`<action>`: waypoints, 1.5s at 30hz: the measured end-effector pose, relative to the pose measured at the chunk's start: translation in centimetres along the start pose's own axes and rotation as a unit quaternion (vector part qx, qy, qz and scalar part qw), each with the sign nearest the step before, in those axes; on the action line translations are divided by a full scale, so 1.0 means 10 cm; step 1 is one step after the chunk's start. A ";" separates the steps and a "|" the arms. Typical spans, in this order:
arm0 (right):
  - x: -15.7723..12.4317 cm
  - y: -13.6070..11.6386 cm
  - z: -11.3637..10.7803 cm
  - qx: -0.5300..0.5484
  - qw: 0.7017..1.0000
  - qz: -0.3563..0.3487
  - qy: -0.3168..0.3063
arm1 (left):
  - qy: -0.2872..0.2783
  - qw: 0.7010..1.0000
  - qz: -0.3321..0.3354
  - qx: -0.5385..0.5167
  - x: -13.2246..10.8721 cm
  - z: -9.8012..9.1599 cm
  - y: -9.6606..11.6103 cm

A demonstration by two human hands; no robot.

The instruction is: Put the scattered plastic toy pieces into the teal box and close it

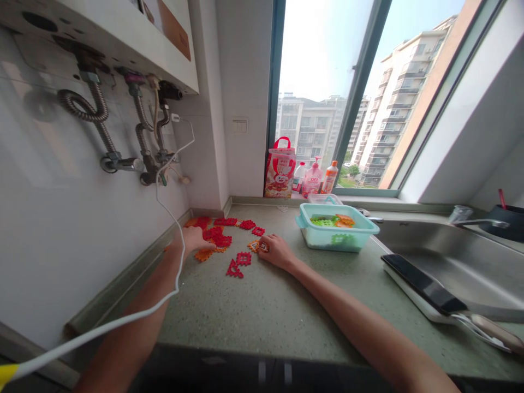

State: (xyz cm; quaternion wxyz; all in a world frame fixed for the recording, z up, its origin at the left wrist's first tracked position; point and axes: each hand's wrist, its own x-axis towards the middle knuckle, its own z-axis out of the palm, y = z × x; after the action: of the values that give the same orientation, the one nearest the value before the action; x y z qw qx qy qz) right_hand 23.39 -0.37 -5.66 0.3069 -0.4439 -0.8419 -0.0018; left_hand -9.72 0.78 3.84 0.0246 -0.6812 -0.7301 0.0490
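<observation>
Red lattice tiles lie heaped on the countertop by the left hand, seemingly for easy reach, while the right hand curls its fingers beside an orange tile, both grips indiscernible.

Speckled green-grey bench beneath left hand | pale wall to its left | window beyond right hand, bright daylight, buildings outside | steel sink right of that hand

On the tabletop, interlocking tiles lie at nine o'clock from the storage box, which holds more. The sink is at three, the pump bottle at eleven.
</observation>
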 end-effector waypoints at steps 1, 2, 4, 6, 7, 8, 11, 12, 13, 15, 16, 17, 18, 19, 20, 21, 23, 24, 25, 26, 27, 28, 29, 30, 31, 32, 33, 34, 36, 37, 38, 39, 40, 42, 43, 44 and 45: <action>0.00 0.00 0.00 0.005 1.000 0.000 0.008 | -0.018 1.000 0.006 -0.002 0.01 0.01 -0.01; 0.01 0.00 0.00 0.012 1.000 -0.002 0.021 | -0.026 1.000 0.014 -0.005 0.01 0.01 -0.02; 0.01 0.01 0.00 0.033 0.998 -0.015 0.053 | -0.025 0.999 0.029 -0.014 0.01 0.01 -0.02; 0.02 0.01 0.00 0.054 0.996 -0.037 0.060 | -0.014 0.999 0.042 -0.022 0.01 0.00 -0.02; 0.03 0.01 0.00 0.061 0.996 -0.050 0.046 | -0.006 0.999 0.048 -0.026 0.00 -0.02 -0.02; 0.03 0.02 0.00 0.065 0.996 -0.063 0.024 | 0.005 0.998 0.052 -0.029 -0.01 -0.03 -0.02; 0.05 0.02 0.03 0.067 0.995 -0.066 -0.032 | 0.044 0.996 0.060 -0.046 -0.03 -0.07 0.00; 0.05 0.02 0.04 0.061 0.996 -0.053 -0.035 | 0.065 0.994 0.069 -0.058 -0.03 -0.07 0.03; 0.05 0.01 0.05 0.053 0.998 -0.035 -0.030 | 0.092 0.989 0.086 -0.075 -0.04 -0.06 0.06; 0.05 -0.01 0.07 0.032 0.999 -0.003 -0.011 | 0.153 0.970 0.147 -0.120 -0.05 0.00 0.17; 0.05 -0.01 0.07 0.024 1.000 0.010 0.000 | 0.181 0.956 0.183 -0.143 -0.06 0.04 0.25; 0.05 -0.01 0.07 0.021 0.999 0.023 0.013 | 0.201 0.941 0.217 -0.165 -0.07 0.10 0.34; 0.04 0.00 0.07 0.025 0.999 0.036 0.029 | 0.211 0.928 0.246 -0.184 -0.08 0.16 0.44; 0.05 0.02 0.06 0.034 0.997 0.050 0.048 | 0.214 0.918 0.268 -0.200 -0.09 0.23 0.54; 0.05 0.04 0.05 0.050 0.994 0.062 0.070 | 0.209 0.911 0.286 -0.212 -0.11 0.29 0.65; 0.05 0.07 0.04 0.068 0.991 0.071 0.094 | 0.199 0.906 0.301 -0.222 -0.12 0.36 0.75; 0.06 0.12 0.01 0.106 0.981 0.075 0.141 | 0.175 0.900 0.325 -0.232 -0.13 0.46 0.93; 0.06 0.14 -0.01 0.121 0.977 0.072 0.159 | 0.165 0.899 0.333 -0.233 -0.14 0.48 0.99; 0.06 0.14 -0.02 0.131 0.974 0.065 0.173 | 0.161 0.898 0.339 -0.231 -0.14 0.49 1.02; 0.06 0.14 -0.04 0.136 0.973 0.055 0.179 | 0.161 0.898 0.341 -0.227 -0.13 0.47 1.03; 0.05 0.12 -0.05 0.137 0.973 0.041 0.179 | 0.164 0.901 0.336 -0.220 -0.13 0.43 1.01; 0.04 0.10 -0.05 0.133 0.976 0.022 0.170 | 0.164 0.908 0.323 -0.209 -0.12 0.37 0.96; 0.03 0.08 -0.05 0.125 0.980 0.000 0.153 | 0.161 0.920 0.301 -0.191 -0.12 0.30 0.88; 0.02 0.05 -0.06 0.113 0.985 -0.024 0.128 | 0.149 0.937 0.268 -0.167 -0.11 0.22 0.78; 0.01 0.03 -0.05 0.097 0.990 -0.047 0.095 | 0.129 0.956 0.226 -0.137 -0.10 0.14 0.67; 0.00 0.01 -0.05 0.078 0.993 -0.066 0.061 | 0.116 0.970 0.181 -0.109 -0.09 0.08 0.55; -0.01 0.00 -0.05 0.061 0.995 -0.079 0.029 | 0.100 0.982 0.137 -0.083 -0.08 0.02 0.43; -0.01 0.00 -0.04 0.047 0.995 -0.087 0.003 | 0.080 0.990 0.101 -0.061 -0.08 -0.02 0.31; -0.01 0.01 -0.03 0.038 0.995 -0.092 -0.024 | 0.017 0.998 0.051 -0.034 -0.07 -0.06 0.13; 0.00 0.02 -0.02 0.041 0.995 -0.091 -0.028 | -0.023 0.999 0.035 -0.031 -0.08 -0.06 0.06; 0.00 0.03 -0.02 0.044 0.994 -0.091 -0.029 | -0.064 0.997 0.020 -0.035 -0.08 -0.05 0.01; -0.01 0.04 -0.02 0.046 0.994 -0.090 -0.029 | -0.101 0.994 0.006 -0.046 -0.09 -0.04 -0.01; -0.01 0.04 -0.04 0.044 0.994 -0.091 -0.028 | -0.130 0.990 -0.004 -0.059 -0.10 -0.03 -0.02; -0.03 0.02 -0.11 0.024 0.994 -0.104 -0.028 | -0.164 0.983 -0.013 -0.085 -0.11 -0.01 -0.02; -0.04 0.02 -0.18 0.007 0.992 -0.120 -0.029 | -0.172 0.981 -0.011 -0.093 -0.11 0.00 -0.01; -0.04 0.01 -0.27 -0.013 0.990 -0.140 -0.027 | -0.175 0.980 -0.004 -0.099 -0.11 0.00 0.00; -0.05 0.01 -0.39 -0.033 0.986 -0.162 -0.021 | -0.175 0.979 0.005 -0.101 -0.11 0.01 0.00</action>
State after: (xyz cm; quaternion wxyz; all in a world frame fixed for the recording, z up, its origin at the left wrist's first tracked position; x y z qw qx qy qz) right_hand 25.66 -1.76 -2.75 0.2696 -0.3116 -0.9085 -0.0700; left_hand -9.63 -0.29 3.77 -0.1729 -0.6645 -0.7210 0.0933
